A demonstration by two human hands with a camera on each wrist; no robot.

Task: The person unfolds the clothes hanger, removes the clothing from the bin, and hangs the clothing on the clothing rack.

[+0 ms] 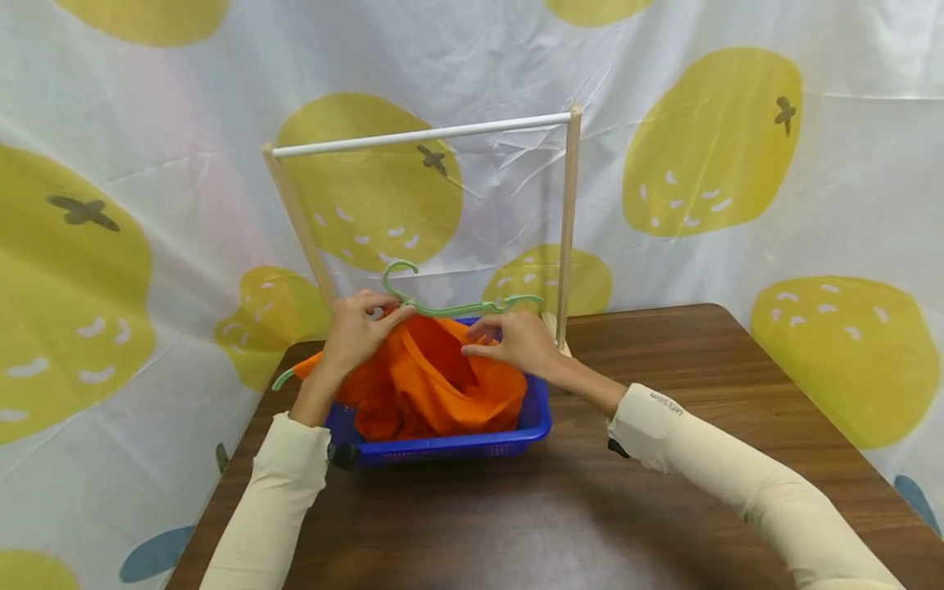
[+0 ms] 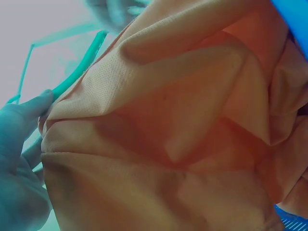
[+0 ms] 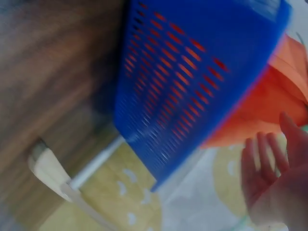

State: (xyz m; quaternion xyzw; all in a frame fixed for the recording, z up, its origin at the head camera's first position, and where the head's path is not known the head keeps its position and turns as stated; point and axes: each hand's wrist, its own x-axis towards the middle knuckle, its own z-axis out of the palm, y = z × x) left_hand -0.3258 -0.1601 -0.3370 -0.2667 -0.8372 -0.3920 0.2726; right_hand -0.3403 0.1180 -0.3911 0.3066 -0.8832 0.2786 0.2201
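An orange garment [image 1: 442, 385] lies bunched in a blue basket [image 1: 457, 447], its upper part raised around a green hanger [image 1: 450, 311]. Just below the hook, my left hand [image 1: 357, 332] pinches the hanger together with the cloth. The hanger's left end pokes out of the fabric beside my left forearm, while its right arm is bare of cloth. My right hand [image 1: 519, 340] is near that bare arm, over the basket's right side. In the right wrist view its fingers [image 3: 263, 159] are extended and spread, with nothing between them.
Behind the basket stands a small rack with a white rail [image 1: 428, 136] and wooden posts [image 1: 569, 221]. The brown wooden table [image 1: 664, 410] extends to the right and toward me. A fruit-patterned curtain [image 1: 501, 49] hangs behind.
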